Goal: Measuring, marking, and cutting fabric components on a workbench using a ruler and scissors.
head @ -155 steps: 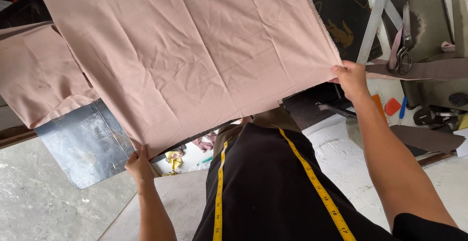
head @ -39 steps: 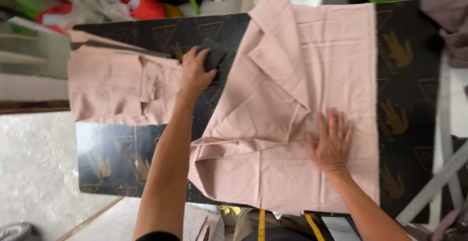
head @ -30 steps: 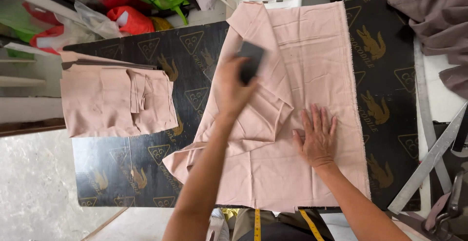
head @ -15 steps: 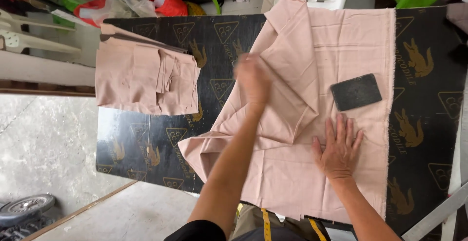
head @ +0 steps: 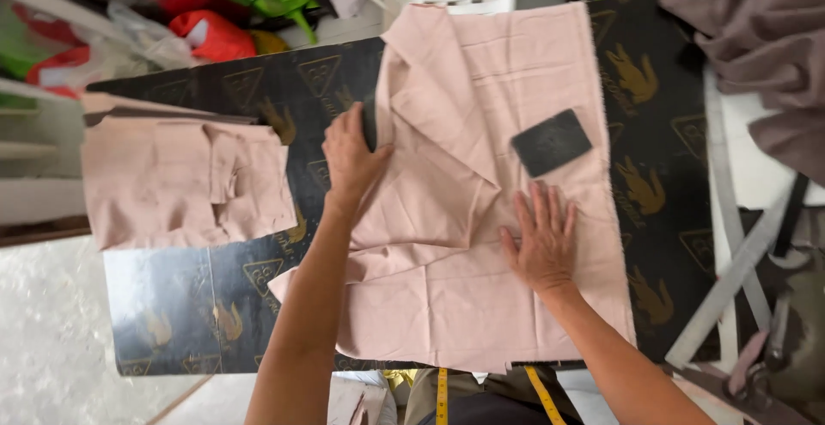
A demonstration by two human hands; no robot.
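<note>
Pale pink cloth (creased, folded) under left hand, right hand.

A black table, printed with gold emblems and triangles, is seen from above. A large pink cloth is spread over its middle and right part, rumpled and folded along its left edge. A folded stack of the same pink fabric is laid on the left end. A dark brownish cloth is heaped at the far right corner
</note>
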